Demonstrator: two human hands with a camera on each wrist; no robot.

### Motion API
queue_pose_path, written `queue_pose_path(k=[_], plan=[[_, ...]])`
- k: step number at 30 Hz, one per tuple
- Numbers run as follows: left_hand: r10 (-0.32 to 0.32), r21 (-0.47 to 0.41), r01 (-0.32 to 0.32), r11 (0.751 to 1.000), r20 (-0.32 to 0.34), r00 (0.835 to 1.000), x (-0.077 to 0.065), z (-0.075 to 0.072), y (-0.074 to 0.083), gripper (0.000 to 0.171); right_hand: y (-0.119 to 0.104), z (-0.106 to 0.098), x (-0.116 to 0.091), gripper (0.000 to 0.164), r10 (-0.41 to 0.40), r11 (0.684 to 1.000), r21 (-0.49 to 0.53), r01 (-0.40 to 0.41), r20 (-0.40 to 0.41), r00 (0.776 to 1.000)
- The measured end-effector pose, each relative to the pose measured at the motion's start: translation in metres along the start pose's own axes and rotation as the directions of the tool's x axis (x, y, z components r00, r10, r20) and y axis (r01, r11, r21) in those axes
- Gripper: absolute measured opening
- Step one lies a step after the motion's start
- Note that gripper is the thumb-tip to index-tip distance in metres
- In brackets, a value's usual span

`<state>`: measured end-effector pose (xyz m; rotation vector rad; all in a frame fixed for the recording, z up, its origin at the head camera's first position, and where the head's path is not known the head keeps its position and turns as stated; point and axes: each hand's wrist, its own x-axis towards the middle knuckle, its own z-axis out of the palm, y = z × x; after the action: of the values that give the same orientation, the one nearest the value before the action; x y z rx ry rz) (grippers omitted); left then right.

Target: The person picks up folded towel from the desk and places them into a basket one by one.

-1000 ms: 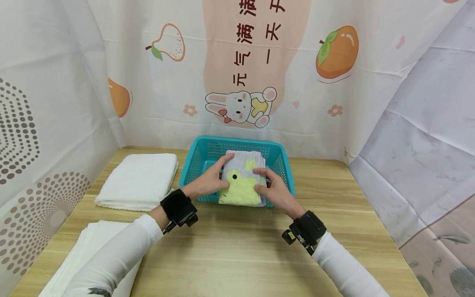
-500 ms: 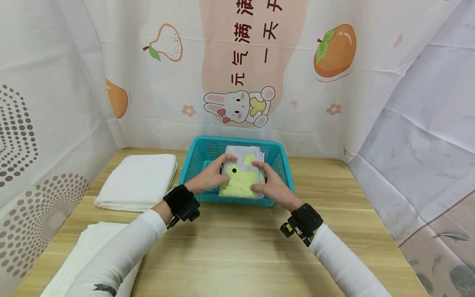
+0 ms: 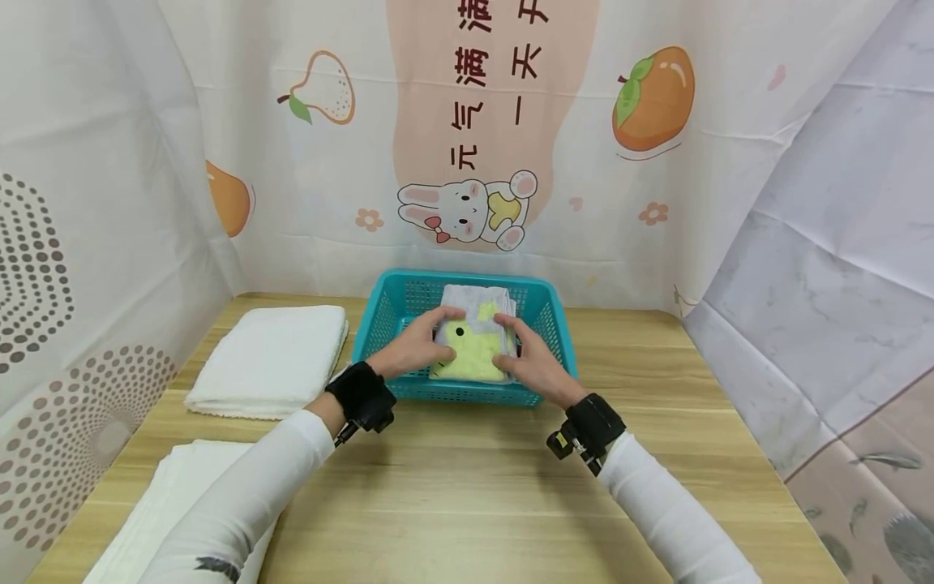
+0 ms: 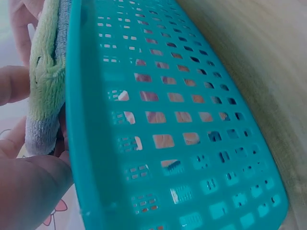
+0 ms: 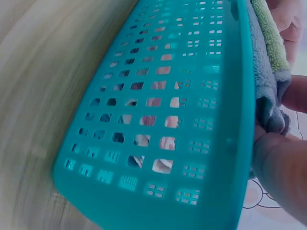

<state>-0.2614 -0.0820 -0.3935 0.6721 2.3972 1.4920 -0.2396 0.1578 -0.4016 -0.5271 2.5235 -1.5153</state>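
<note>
A folded grey towel (image 3: 474, 323) with a yellow-green animal pattern is held level at the turquoise plastic basket (image 3: 390, 324). My left hand (image 3: 416, 347) grips its left side, thumb on top; my right hand (image 3: 538, 367) grips the right side in the same way. In the left wrist view the folded towel (image 4: 45, 81) shows beyond the basket's rim. In the right wrist view its layered edge (image 5: 268, 62) stands just past the rim. Fingers under the towel show only in part through the basket's holes. Whether the towel touches the basket's floor, I cannot tell.
A thick folded white towel (image 3: 270, 357) lies left of the basket on the wooden table (image 3: 467, 487). Nearer, a flat folded white cloth (image 3: 182, 487) lies partly under my left forearm. A printed curtain (image 3: 314, 186) hangs close behind the basket.
Both hands have carried the grey towel slightly away from me. Its near edge overlapped the basket's front rim earlier and now sits behind that rim. The hold stays the same.
</note>
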Motion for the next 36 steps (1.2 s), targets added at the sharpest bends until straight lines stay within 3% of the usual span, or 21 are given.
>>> queue_pose_path(k=[10,23,36], plan=[[0.012,0.142,-0.010,0.990,-0.015,1.000,0.011,0.002,-0.007,0.063,0.003,0.002,0.010,0.064,-0.016,0.998,-0.057,0.016,-0.005,1.000],[0.018,0.172,-0.015,0.985,-0.012,1.000,0.014,0.007,-0.012,0.067,0.012,0.005,0.019,0.065,-0.016,0.999,-0.046,0.015,-0.026,1.000],[-0.053,0.209,0.053,0.976,-0.007,0.999,0.018,0.015,-0.026,0.078,0.021,0.009,0.028,0.069,0.037,0.998,-0.056,-0.038,-0.012,0.999]])
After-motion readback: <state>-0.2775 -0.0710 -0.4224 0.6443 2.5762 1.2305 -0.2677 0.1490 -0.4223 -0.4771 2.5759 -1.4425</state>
